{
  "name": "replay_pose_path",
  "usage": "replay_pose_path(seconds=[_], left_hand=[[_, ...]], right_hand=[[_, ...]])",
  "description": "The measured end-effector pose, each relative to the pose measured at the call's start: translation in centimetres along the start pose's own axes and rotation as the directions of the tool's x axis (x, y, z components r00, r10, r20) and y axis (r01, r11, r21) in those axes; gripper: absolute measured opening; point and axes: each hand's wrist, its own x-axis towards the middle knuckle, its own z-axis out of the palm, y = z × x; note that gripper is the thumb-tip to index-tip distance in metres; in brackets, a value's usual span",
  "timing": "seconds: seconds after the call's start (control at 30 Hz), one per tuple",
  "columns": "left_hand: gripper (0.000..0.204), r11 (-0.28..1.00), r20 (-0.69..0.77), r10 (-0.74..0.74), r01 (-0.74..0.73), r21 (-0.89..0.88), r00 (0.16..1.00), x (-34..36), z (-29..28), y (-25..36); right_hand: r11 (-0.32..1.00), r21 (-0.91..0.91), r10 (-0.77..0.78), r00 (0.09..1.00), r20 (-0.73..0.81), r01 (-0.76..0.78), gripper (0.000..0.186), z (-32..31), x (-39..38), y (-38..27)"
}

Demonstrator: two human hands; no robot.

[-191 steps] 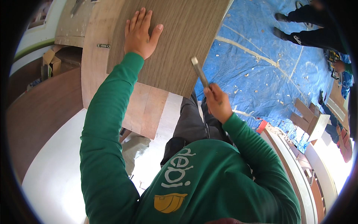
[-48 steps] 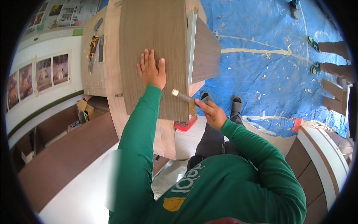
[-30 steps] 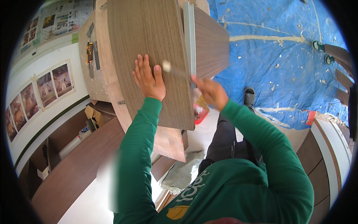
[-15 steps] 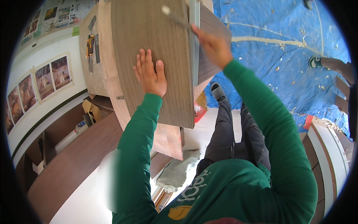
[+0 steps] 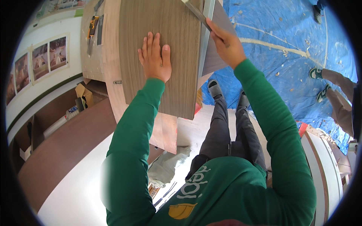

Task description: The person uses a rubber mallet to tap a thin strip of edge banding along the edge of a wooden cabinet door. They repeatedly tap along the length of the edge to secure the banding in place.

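My left hand (image 5: pixel 155 60) lies flat on a brown wood-grain board (image 5: pixel 166 86), its fingers slightly spread. At the board's right edge, my right hand (image 5: pixel 227 44) is closed around one end of a long, narrow, flat grey tool that looks like a file (image 5: pixel 198 14). The tool slants up and left across the edge, its paler far end over the board top. A light grey strip (image 5: pixel 207 41) runs along that edge, with a darker brown side panel (image 5: pixel 218 45) beyond it.
Pale plywood (image 5: pixel 112 67) supports the board; a yellow-black cutter (image 5: pixel 91 28) lies further left. Shelving with an open cardboard box (image 5: pixel 83 94) stands at left. Blue sheeting (image 5: pixel 264 75) covers the floor at right, where another person's legs (image 5: pixel 337 81) show. Grey cloth (image 5: pixel 167 167) lies below.
My right hand and the file have moved slightly, and the tool now shows more sharply. My left hand stays flat on the board. The whole view has shifted a little.
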Motion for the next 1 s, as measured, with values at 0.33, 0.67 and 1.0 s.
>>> replay_pose_path(seconds=[0.33,0.67,1.0], left_hand=[[0.063,0.995,-0.043,-0.008,0.004,-0.100,0.999,-0.2,0.0,-0.3],[0.061,0.997,-0.108,0.012,-0.020,-0.071,0.994,-0.1,0.7,-0.5],[0.061,0.996,-0.101,0.003,-0.011,-0.083,0.995,-0.4,0.5,-0.7]], right_hand=[[0.982,0.168,-0.127,0.963,0.236,0.088,0.056,2.4,-22.8,3.0],[0.981,0.191,-0.030,0.999,0.038,0.022,0.053,5.8,-13.4,3.2],[0.974,0.215,0.009,0.952,0.307,-0.078,0.044,6.3,-24.4,2.5]])
